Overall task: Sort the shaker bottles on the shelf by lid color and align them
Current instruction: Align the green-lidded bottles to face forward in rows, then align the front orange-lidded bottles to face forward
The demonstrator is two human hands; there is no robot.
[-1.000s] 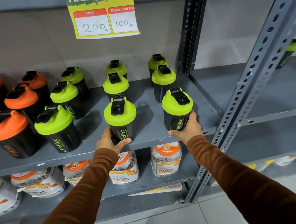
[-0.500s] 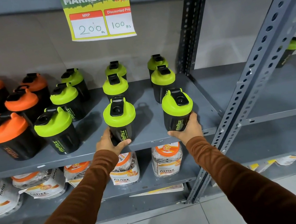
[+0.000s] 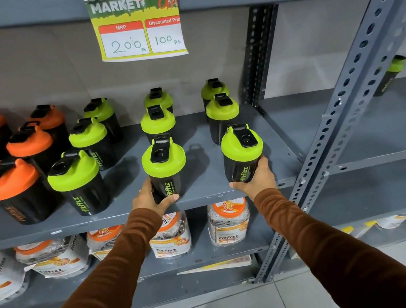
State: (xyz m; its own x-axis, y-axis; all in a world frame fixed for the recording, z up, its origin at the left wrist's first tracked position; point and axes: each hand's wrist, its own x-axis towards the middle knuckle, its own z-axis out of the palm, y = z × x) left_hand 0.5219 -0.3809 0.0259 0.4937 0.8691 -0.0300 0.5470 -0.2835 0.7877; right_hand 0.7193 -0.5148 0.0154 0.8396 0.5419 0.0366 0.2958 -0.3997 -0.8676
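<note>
Black shaker bottles stand in rows on the grey shelf. Orange-lidded ones fill the left side, green-lidded ones the middle and right, in three columns running front to back. My left hand grips the base of the front green-lidded bottle in the middle column. My right hand grips the base of the front green-lidded bottle in the right column. Both bottles stand upright at the shelf's front edge.
A price sign hangs from the shelf above. A slotted upright post borders the bay on the right; one green-lidded bottle stands behind it in the adjoining bay. Jars and pouches fill the lower shelf.
Both hands keep their grip on the two front bottles. The bottles have barely shifted; only the camera view moved slightly.
</note>
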